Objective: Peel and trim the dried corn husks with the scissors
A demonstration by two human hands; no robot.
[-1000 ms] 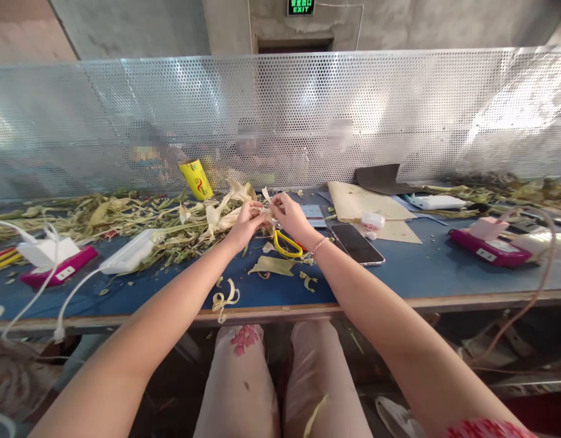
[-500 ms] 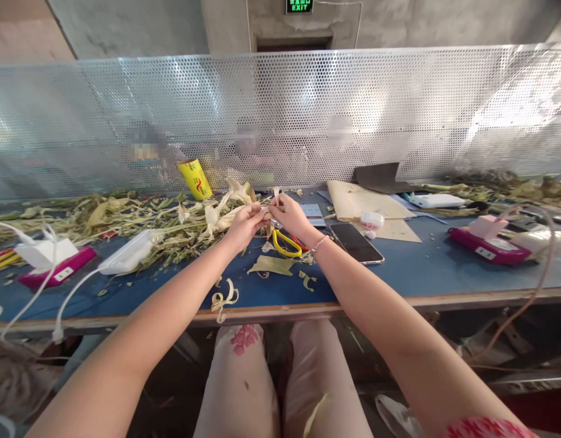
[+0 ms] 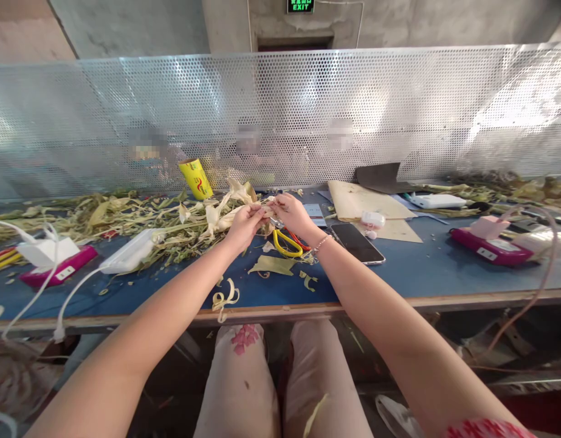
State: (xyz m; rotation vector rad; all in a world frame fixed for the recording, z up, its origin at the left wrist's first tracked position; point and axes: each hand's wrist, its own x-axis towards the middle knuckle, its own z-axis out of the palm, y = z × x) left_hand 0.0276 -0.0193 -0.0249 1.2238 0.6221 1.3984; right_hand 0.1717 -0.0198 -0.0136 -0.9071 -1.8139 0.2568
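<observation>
Both my hands meet over the middle of the blue table [image 3: 399, 274]. My left hand [image 3: 245, 224] is closed on a pale dried husk strip [image 3: 219, 219] that trails left into the leaf pile. My right hand [image 3: 290, 214] pinches the other end of the same husk piece, fingers pressed together, a bead bracelet on its wrist. Yellow-handled scissors [image 3: 287, 243] lie on the table just under my right hand. Cut husk scraps [image 3: 273, 265] and a curled strip [image 3: 225, 299] lie nearer the table's front edge.
A heap of dried leaves [image 3: 102, 219] covers the left table. A yellow can [image 3: 196, 178] stands by the perforated metal screen [image 3: 280, 115]. A phone [image 3: 357, 243], brown paper [image 3: 362, 204], pink devices [image 3: 56, 267] [image 3: 490, 246] and white chargers with cables [image 3: 125, 258] lie around.
The husk tip that stuck up above my right hand has come down between my fingers; both hands stay close together at the same spot.
</observation>
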